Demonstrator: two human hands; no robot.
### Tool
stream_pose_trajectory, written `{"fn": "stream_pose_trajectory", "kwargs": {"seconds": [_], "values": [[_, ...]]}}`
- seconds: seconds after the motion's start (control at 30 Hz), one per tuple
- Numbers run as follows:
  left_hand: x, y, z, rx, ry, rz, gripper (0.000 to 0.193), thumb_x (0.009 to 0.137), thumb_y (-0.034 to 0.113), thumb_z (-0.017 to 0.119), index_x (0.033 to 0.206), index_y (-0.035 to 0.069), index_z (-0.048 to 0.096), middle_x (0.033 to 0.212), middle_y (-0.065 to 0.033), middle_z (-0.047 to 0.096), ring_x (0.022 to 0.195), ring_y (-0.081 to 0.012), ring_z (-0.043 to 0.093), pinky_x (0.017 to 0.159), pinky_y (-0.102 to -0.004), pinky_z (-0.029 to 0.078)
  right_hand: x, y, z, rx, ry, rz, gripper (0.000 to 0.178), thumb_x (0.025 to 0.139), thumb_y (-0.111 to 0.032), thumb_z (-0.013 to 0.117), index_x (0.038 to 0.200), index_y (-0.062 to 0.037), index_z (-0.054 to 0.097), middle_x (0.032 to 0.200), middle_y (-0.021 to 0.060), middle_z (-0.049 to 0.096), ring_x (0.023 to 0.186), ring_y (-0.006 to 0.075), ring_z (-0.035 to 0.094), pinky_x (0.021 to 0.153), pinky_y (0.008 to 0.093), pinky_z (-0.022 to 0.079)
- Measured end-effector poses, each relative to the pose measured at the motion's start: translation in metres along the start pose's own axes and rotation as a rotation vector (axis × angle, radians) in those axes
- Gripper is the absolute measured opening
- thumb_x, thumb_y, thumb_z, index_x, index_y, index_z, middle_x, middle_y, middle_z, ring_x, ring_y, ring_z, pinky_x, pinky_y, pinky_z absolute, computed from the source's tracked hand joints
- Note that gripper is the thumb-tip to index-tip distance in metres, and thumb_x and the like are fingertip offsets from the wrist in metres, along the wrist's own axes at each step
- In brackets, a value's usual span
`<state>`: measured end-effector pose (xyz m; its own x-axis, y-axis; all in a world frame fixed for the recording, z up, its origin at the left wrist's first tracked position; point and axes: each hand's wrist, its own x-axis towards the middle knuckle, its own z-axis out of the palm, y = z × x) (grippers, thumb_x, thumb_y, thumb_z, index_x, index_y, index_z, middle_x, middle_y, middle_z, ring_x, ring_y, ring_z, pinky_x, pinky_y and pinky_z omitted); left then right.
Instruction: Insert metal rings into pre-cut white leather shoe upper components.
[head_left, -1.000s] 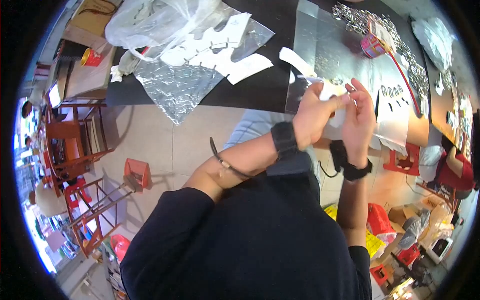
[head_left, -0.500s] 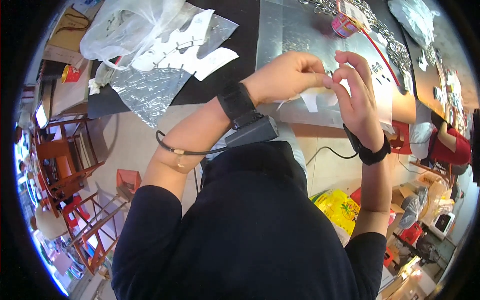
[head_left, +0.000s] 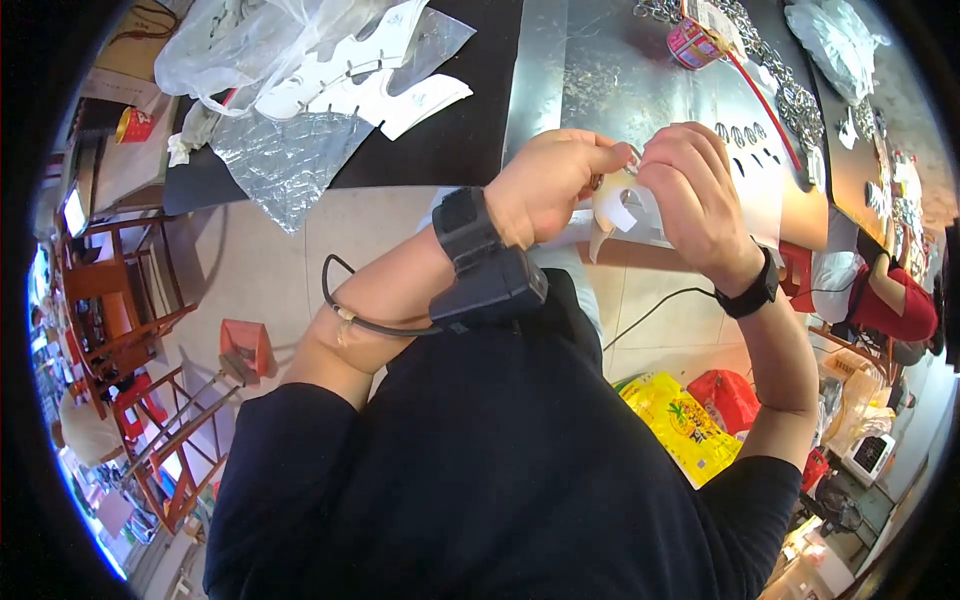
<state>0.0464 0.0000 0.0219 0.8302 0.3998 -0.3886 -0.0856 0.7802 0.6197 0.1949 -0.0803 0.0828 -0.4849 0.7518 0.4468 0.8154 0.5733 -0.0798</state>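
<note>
Over the near edge of the table, my left hand (head_left: 560, 185) is closed in a pinch on a small white card piece (head_left: 612, 207) with a curved cut-out, which hangs below the fingers. My right hand (head_left: 695, 200) is closed, its fingertips meeting the left ones. A tiny shiny metal bit (head_left: 632, 169) shows between the two hands; its exact shape is too small to tell. Right of the hands, several dark oval rings (head_left: 738, 134) lie in a row on a pale sheet, with short dark strips (head_left: 754, 161) below them.
White cut-out cards (head_left: 345, 88), a clear plastic bag (head_left: 235, 50) and a crinkled plastic sheet (head_left: 290, 160) lie on the left of the table. A pink tub (head_left: 692, 46) and metal chains (head_left: 795, 108) sit at the back right. A yellow bag (head_left: 680, 425) is below.
Both hands have come down slightly toward me. My right hand's fingers, raised and partly spread before, are now curled in against the left fingertips. The white card piece shows more plainly.
</note>
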Motion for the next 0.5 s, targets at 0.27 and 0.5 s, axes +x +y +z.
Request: {"fn": "stream_pose_trajectory", "kwargs": {"seconds": [0.27, 0.5], "values": [[-0.006, -0.003, 0.009, -0.106, -0.075, 0.188, 0.017, 0.087, 0.017, 0.055, 0.094, 0.001, 0.056, 0.087, -0.0023, 0.059, 0.075, -0.0089, 0.053, 0.069, -0.0228, 0.042, -0.008, -0.003, 0.013, -0.075, 0.221, -0.020, 0.022, 0.060, -0.008, 0.057, 0.080, -0.0020, 0.051, 0.086, 0.0105, 0.053, 0.084, 0.0289, 0.054, 0.079, 0.0413, 0.043], [-0.018, 0.013, 0.013, 0.000, -0.128, 0.126, 0.021, 0.088, 0.022, 0.055, 0.092, 0.001, 0.055, 0.086, -0.0021, 0.058, 0.079, -0.0077, 0.053, 0.071, -0.0234, 0.043, 0.005, -0.003, 0.008, -0.129, 0.237, -0.106, 0.025, 0.056, -0.009, 0.059, 0.079, -0.0023, 0.051, 0.084, 0.0096, 0.054, 0.083, 0.0282, 0.055, 0.076, 0.0408, 0.044]]}}
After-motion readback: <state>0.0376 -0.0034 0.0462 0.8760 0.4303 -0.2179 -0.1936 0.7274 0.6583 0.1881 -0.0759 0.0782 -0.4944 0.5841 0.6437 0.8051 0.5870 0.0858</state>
